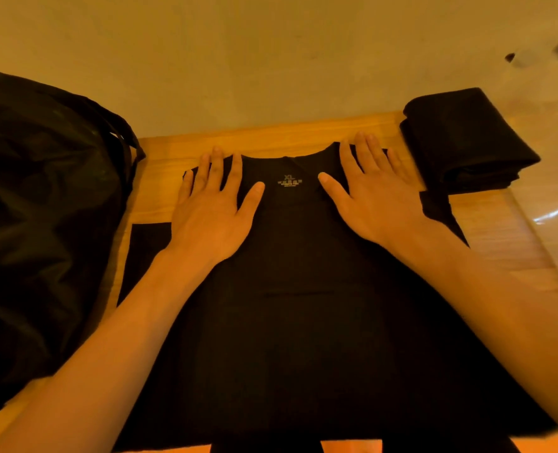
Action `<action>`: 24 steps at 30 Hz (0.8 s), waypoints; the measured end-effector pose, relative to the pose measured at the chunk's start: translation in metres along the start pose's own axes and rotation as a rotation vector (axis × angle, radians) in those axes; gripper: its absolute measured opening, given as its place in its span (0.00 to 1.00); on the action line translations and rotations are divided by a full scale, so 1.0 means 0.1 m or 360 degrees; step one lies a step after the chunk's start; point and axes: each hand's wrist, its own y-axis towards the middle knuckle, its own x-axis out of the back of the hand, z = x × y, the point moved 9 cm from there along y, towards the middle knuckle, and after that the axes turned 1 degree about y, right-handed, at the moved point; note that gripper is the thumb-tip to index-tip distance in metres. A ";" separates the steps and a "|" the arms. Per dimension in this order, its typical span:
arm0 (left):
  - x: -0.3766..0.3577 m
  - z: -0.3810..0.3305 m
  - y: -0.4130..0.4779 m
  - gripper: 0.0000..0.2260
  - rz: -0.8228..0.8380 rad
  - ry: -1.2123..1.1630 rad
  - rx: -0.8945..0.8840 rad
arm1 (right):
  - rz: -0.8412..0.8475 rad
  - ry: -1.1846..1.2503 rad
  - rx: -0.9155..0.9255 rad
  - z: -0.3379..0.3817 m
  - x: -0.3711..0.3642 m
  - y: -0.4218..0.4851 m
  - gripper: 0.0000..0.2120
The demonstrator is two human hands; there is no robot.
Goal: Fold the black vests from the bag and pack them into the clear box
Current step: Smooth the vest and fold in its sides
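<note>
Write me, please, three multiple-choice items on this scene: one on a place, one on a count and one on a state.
1. Where is the black bag? A. Left of the spread vest B. On it C. Right of it
2. How many hands rest on the vest? A. None B. One C. Two
3. How do the hands lie? A. Clenched B. Flat, open C. Pinching the label
Answers: 1 A, it sits at the table's left edge. 2 C, left hand and right hand both rest near the neckline. 3 B, both lie flat and spread on the fabric.
</note>
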 end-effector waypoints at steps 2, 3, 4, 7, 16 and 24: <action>-0.02 0.06 0.02 0.34 -0.0005 0.0004 0.0027 | -0.0024 0.0014 0.0001 -0.02 0.00 -0.01 0.38; -0.03 0.08 0.04 0.35 0.0007 0.0007 0.0046 | -0.0014 0.0022 -0.0004 -0.03 -0.01 0.00 0.38; -0.03 0.09 0.05 0.36 0.0027 0.0006 0.0068 | 0.0008 0.0030 -0.0007 -0.04 -0.01 0.01 0.39; -0.02 0.13 0.05 0.37 0.0045 -0.0017 0.0125 | 0.0002 0.0074 -0.0011 -0.07 -0.02 0.04 0.40; 0.34 -0.04 -0.24 0.38 -0.0228 -0.0174 0.0051 | -0.0328 0.0048 0.0130 0.04 0.34 -0.37 0.37; 0.04 -0.47 -1.63 0.39 -0.0049 0.0105 -0.0150 | -0.0105 -0.0031 0.0161 0.05 -0.04 -1.84 0.37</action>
